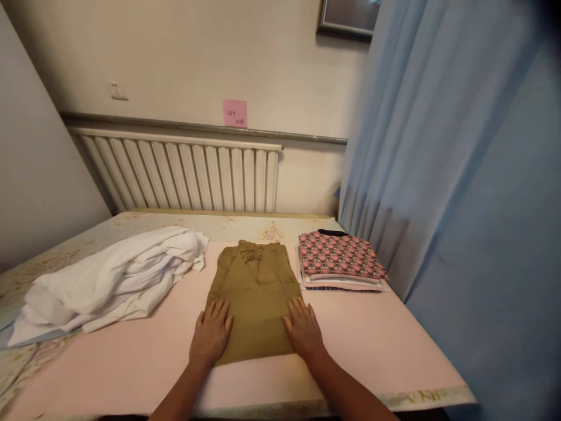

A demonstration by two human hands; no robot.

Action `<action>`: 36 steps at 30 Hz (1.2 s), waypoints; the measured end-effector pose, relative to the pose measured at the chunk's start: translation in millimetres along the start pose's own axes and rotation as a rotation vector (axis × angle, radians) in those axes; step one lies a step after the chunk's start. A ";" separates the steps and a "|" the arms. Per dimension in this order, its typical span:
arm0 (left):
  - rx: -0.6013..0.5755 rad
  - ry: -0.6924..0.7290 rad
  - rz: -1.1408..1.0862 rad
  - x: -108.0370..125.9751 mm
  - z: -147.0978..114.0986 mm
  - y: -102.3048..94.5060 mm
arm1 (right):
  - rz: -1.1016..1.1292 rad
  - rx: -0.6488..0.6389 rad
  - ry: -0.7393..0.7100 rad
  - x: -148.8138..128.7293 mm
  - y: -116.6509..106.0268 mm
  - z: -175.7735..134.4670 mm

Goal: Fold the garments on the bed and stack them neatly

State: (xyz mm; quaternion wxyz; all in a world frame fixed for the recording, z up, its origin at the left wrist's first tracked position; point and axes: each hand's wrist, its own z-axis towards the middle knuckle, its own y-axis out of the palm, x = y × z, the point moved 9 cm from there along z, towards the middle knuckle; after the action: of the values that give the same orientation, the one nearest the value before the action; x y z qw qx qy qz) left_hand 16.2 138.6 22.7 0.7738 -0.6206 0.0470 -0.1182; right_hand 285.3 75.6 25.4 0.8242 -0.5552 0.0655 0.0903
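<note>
Lying flat on either side of a folded olive-brown garment (258, 318), both bare hands show in the head view. The left hand (211, 329) rests on the garment's left edge, fingers extended and slightly spread, the thumb toward the middle; the right hand (304, 328) mirrors it on the right edge. Neither is curled around anything: the palms are down, with no cloth pinched that I can make out. The garment lies at the centre of a pink sheet (359, 339), its gathered end toward the wall and its straight edge nearest the person.

To the left, a loose white cloth (118, 278) sits in a rumpled heap. To the right, near the garment but apart from it, is a neat folded stack topped by a red-patterned garment (342, 255). Beneath the sheet, a floral cover (239, 224) reaches toward a white radiator (188, 172). A blue curtain (398, 128) hangs at the right.
</note>
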 end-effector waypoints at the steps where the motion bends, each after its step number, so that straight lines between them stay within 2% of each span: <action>1: 0.002 0.001 0.002 -0.3 0.0 0.4 | 0.003 -0.002 0.001 0.4 0.6 0.0; 17: -0.015 0.019 0.089 -1.7 4.6 8.4 | 0.016 -0.014 0.024 2.4 -2.2 3.2; 23: -0.035 0.039 0.126 1.4 4.8 4.7 | 0.072 -0.003 0.021 3.2 -3.9 3.3; 36: -0.034 0.010 0.091 -1.5 4.7 7.5 | 0.051 -0.019 0.031 3.8 -1.9 2.9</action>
State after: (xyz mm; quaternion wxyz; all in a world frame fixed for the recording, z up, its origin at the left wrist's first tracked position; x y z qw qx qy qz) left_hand 16.7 144.9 16.3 0.7676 -0.6301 0.0808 -0.0852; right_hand 289.5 77.9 27.5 0.8152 -0.5624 0.0915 0.1035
